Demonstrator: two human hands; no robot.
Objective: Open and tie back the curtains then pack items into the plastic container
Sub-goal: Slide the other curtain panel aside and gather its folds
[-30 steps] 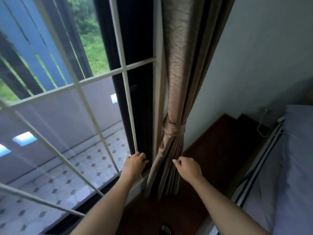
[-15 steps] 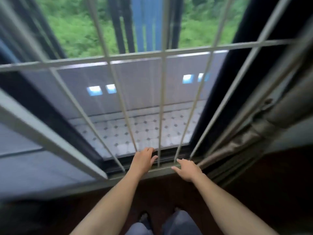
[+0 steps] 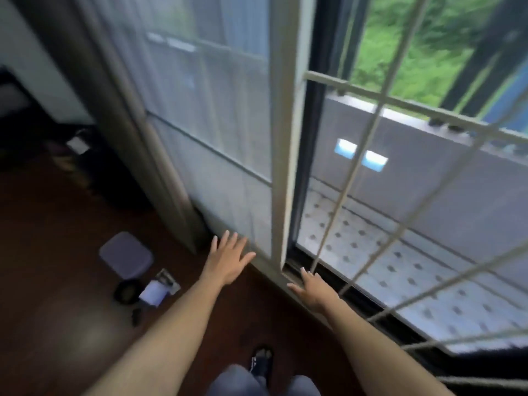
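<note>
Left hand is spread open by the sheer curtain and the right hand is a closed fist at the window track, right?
Not quite. In the head view the right hand is no fist: its fingers are straight and open at the window track. The left hand is spread open by the sheer curtain, as you said.

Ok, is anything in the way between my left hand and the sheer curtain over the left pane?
Nothing visible. The left hand, fingers spread, is right at the sheer curtain near its lower edge; blur hides whether they touch. The right hand lies off to the side at the window sill, out of the path.
</note>
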